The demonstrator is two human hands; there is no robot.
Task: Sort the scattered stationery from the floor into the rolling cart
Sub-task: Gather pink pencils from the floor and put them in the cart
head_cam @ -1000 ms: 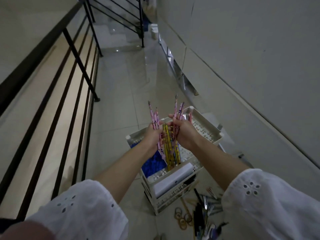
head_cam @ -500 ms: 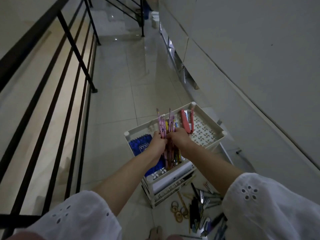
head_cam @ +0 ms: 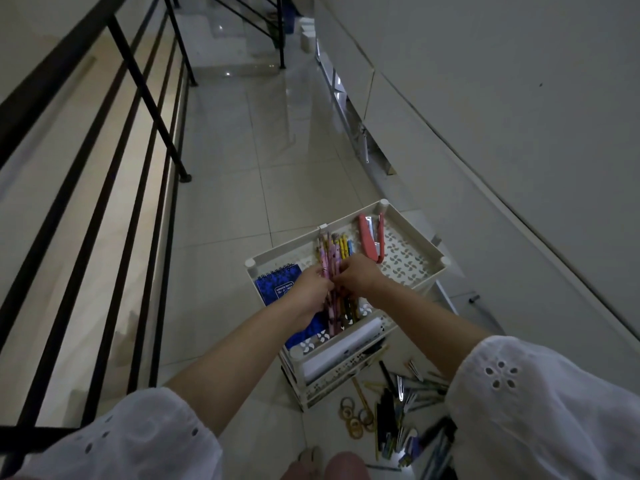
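Pink and yellow pencils [head_cam: 333, 252]: 1 bundle, both hands on it. My left hand [head_cam: 309, 289] has its fingers curled round the bundle from the left. My right hand [head_cam: 358, 276] is curled over it from the right. Fingertips of the 2 hands nearly meet mid-bundle. So both are grasping the pencils, neither released.

Bundle sits low in the top tray of the rolling cart [head_cam: 414, 231], roughly centre frame. Its upper ends point at the tray's far wall, its lower ends reach toward the near wall. Can't tell whether it rests fully on the tray floor under my hands.

Same tray:
- blue spiral notebook [head_cam: 277, 285] left of the bundle, partly under my left wrist
- pink stapler [head_cam: 369, 237] right of the bundle, toward the far right corner, lying open in a V, apart from the pencils

Tray floor is perforated with a petal pattern.

1 tier down: white roll [head_cam: 346, 342] along the near edge.

Lower right of frame, just beside the cart: pile [head_cam: 394, 410] of pens and other stationery, with tape rings [head_cam: 353, 415] at its left. Too dark to itemise.

White eyelet sleeves [head_cam: 540, 403] fill the bottom corners. Black railing [head_cam: 147, 98] runs up the left of frame and a grey wall [head_cam: 519, 133] fills the right. Pale tiled floor [head_cam: 242, 150] lies between them.
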